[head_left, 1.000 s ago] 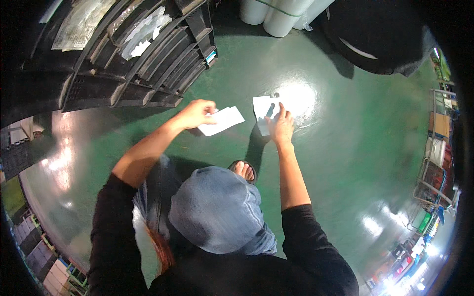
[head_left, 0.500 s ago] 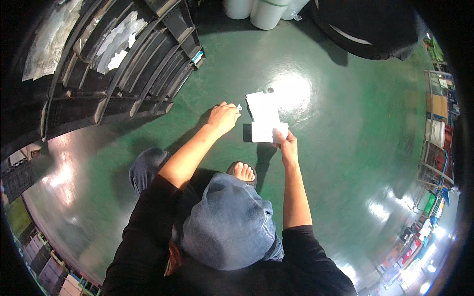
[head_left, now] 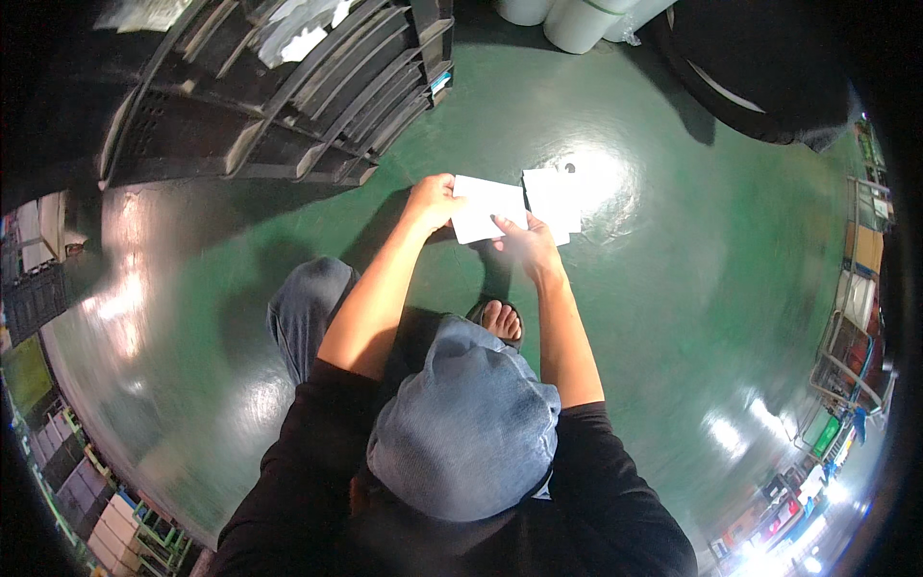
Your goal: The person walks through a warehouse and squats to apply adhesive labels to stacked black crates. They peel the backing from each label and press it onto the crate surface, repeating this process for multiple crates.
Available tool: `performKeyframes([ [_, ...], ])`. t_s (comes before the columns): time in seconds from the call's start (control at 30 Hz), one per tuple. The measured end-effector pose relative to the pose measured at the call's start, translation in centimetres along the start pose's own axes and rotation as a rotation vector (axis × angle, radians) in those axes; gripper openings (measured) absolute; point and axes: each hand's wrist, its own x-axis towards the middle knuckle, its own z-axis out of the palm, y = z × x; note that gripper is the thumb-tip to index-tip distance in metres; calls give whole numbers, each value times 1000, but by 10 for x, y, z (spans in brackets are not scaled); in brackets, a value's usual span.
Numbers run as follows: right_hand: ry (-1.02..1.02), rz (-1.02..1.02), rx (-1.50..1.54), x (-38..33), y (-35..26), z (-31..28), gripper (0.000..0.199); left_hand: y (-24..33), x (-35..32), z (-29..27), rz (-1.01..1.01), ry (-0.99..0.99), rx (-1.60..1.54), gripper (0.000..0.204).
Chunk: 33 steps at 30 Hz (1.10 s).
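A blank-looking white card [head_left: 486, 204], possibly of paper, is held between my two hands above the floor. My left hand [head_left: 433, 204] is closed on its left edge. Closed at the lower right corner of the card is my right hand [head_left: 535, 242], its thumb lying on top. Just right of the held card, more white sheets [head_left: 554, 197] lie on the floor, washed out by glare and partly covered by the card and my right hand. Whether my left fingers hold anything besides the card is hidden.
A black slatted rack [head_left: 279, 106] with crumpled white sheeting stands at the upper left. White bins [head_left: 577, 24] and a large dark rounded object [head_left: 760, 67] are at the far side. My sandaled foot [head_left: 500, 319] rests on the green floor [head_left: 673, 317] below my hands.
My left hand, which held a small white piece apart from the sheets, now grips the card's left edge. My right hand has brought the card left and upward. The small piece is no longer visible.
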Motion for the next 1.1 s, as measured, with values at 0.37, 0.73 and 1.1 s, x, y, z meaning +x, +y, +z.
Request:
performKeyframes([
  [0.37,103,102,-178,11,10,29,38,-17,12,-19,63,486,-12,25],
  [0.73,193,-88,-1159,-27,-38,16,49,64,-60,-37,185,231,-280,19],
  [1.1,-55,-272,-337,-110,-137,52,25,75,-130,-46,387,285,-138,10],
])
